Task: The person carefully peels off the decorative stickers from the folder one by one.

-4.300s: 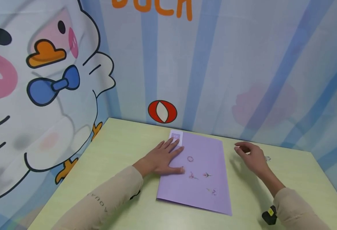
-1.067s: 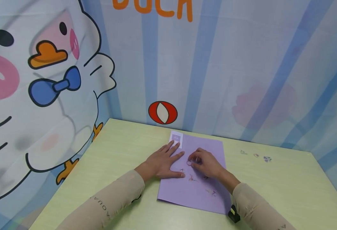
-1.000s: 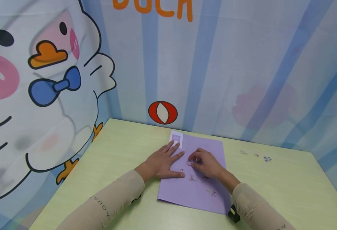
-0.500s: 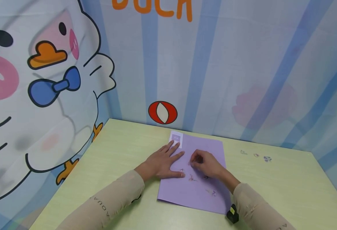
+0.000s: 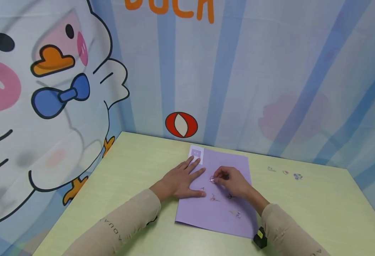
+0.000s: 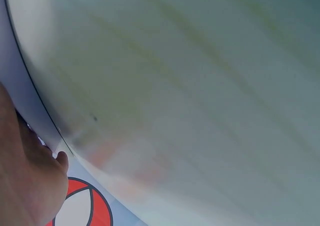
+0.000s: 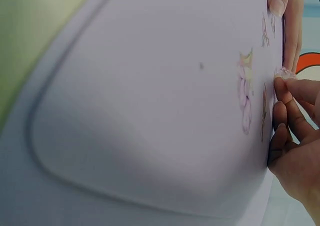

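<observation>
A purple folded sheet of paper [image 5: 206, 217] lies on the table, with small flower stickers on it, among them a pink one [image 5: 214, 197] and a purple one [image 5: 237, 214]. My left hand [image 5: 182, 179] rests flat on its left side, fingers spread, partly covering a white label [image 5: 196, 153] at the top corner. Between thumb and index finger, my right hand [image 5: 230, 180] pinches a small clear sticker [image 5: 212, 179] over the sheet's middle. In the right wrist view this sticker [image 7: 286, 73] looks crinkled and see-through, close to the surface. Part of it is behind the fingertips.
Three small stickers, one of them blue-purple [image 5: 297, 176], lie on the pale yellow table [image 5: 318, 213] right of the sheet. A cartoon-printed curtain [image 5: 238, 89] stands along the table's back and left edges.
My right hand has come left from beside the sheet to the ring-shaped sticker. Since half a second ago its fingers have shifted slightly, and the clear sticker shows a glint. The left hand stays put.
</observation>
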`<control>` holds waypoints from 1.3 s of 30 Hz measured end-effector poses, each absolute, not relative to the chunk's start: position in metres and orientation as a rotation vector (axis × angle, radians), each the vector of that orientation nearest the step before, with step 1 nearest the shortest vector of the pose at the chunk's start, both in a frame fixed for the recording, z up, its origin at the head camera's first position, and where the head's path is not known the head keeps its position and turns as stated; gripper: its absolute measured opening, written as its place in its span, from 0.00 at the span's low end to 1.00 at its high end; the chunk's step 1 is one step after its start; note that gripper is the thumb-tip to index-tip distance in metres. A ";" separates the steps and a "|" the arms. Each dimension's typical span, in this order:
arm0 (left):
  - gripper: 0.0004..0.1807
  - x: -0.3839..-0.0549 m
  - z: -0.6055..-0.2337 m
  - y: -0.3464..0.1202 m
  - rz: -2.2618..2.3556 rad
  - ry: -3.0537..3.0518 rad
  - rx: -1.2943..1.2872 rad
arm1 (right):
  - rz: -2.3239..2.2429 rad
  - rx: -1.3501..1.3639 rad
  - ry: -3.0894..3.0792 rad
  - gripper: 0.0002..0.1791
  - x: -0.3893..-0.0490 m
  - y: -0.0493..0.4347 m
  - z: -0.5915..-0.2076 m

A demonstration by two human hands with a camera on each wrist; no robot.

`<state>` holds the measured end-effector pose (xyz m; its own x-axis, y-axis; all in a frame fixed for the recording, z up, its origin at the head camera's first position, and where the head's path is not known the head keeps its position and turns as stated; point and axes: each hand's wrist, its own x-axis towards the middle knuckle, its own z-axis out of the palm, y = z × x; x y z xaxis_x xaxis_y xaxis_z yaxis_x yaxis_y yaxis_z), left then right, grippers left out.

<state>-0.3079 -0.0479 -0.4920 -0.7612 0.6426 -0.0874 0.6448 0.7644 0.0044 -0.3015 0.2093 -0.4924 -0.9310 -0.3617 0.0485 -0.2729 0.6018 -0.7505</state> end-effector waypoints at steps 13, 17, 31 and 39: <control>0.55 -0.315 -0.499 -0.044 -0.042 2.867 1.047 | -1.272 -0.557 2.708 0.07 -0.294 0.225 -0.477; 0.55 -0.315 -0.499 -0.045 -0.037 2.868 1.047 | -1.258 -0.540 2.710 0.06 -0.295 0.231 -0.478; 0.54 -0.308 -0.493 -0.049 -0.012 2.870 1.049 | -1.228 -0.467 2.783 0.10 -0.294 0.241 -0.482; 0.54 -0.308 -0.493 -0.049 -0.003 2.870 1.046 | -1.259 -0.469 2.812 0.04 -0.293 0.244 -0.483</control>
<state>-0.3082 -0.0490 -0.4935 -0.7619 0.6424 -0.0826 0.6426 0.7657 0.0277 -0.2934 0.2436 -0.4828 -0.9544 -0.2819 0.0986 -0.2613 0.6284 -0.7327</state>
